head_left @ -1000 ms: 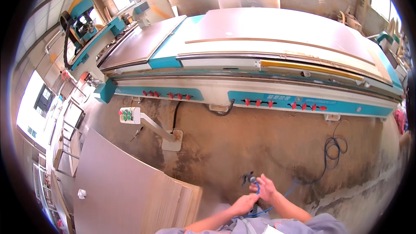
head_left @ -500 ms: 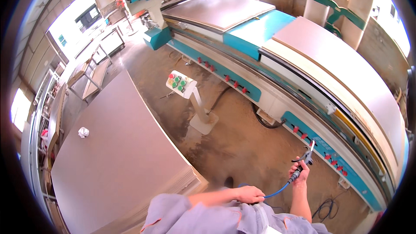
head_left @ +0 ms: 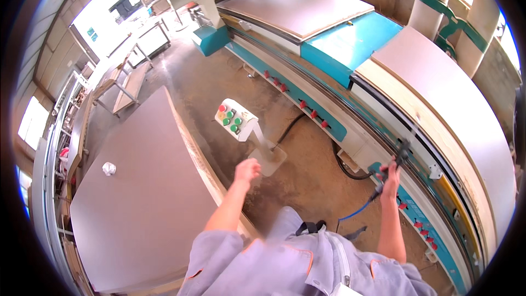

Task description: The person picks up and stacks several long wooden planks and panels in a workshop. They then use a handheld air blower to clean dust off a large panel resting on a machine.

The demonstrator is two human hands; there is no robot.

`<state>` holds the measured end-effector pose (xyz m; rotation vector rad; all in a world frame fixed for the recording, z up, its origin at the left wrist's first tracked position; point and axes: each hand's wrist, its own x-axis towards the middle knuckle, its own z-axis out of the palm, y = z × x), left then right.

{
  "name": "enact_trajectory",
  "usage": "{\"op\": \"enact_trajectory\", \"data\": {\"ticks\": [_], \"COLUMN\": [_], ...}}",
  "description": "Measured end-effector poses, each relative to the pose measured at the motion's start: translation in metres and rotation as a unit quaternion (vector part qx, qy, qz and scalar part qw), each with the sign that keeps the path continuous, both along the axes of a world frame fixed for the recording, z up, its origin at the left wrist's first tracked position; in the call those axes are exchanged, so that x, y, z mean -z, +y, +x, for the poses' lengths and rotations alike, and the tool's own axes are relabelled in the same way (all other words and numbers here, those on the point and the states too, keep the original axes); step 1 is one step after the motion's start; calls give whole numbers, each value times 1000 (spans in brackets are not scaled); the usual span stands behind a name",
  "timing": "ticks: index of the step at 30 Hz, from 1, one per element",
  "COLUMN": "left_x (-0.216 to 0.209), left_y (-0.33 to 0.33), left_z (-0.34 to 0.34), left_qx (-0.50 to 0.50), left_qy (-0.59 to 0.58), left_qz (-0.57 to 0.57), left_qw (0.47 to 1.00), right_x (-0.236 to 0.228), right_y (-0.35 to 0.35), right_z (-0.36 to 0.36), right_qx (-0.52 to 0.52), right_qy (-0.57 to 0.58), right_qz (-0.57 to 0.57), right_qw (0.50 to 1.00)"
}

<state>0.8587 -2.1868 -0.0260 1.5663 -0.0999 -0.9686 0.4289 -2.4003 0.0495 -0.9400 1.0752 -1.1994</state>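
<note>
My right hand (head_left: 390,181) is wrapped round a black air blow gun (head_left: 404,152), held up in front of the long machine's near side. The gun's thin nozzle points up toward the panels on the machine bed and is slightly blurred. From its handle a blue air hose (head_left: 356,212) hangs down toward my waist. My left hand (head_left: 247,171) is raised with its fingers curled in, and I see nothing in it. Closest to that hand is a white control box (head_left: 236,120) on a post, with red, yellow and green push buttons; the hand does not touch it.
A stack of large grey-brown boards (head_left: 142,203) lies at my left, with a crumpled white wad (head_left: 109,169) on top. The teal and white machine (head_left: 329,57) runs along the right, bearing panels (head_left: 438,82). Red valve levers (head_left: 303,104) line its side. A black cable (head_left: 345,171) loops near the floor.
My left hand has let go of the blue hose and moved forward and left toward the control box. My right hand has lifted the blow gun up toward the machine bed. The view has shifted slightly.
</note>
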Motion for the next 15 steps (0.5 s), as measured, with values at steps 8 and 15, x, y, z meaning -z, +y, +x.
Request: {"op": "enact_trajectory", "data": {"ticks": [8, 15], "left_x": [74, 83], "left_y": [-40, -80], "left_z": [199, 226], "left_qx": [-167, -130], "left_qy": [78, 161], "left_qz": [5, -127], "left_qw": [983, 970], "right_x": [-19, 0], "right_y": [-118, -169], "right_z": [129, 14], "right_qx": [-62, 138], "right_qy": [366, 443], "right_qz": [-31, 152], "right_qw": [928, 873]}}
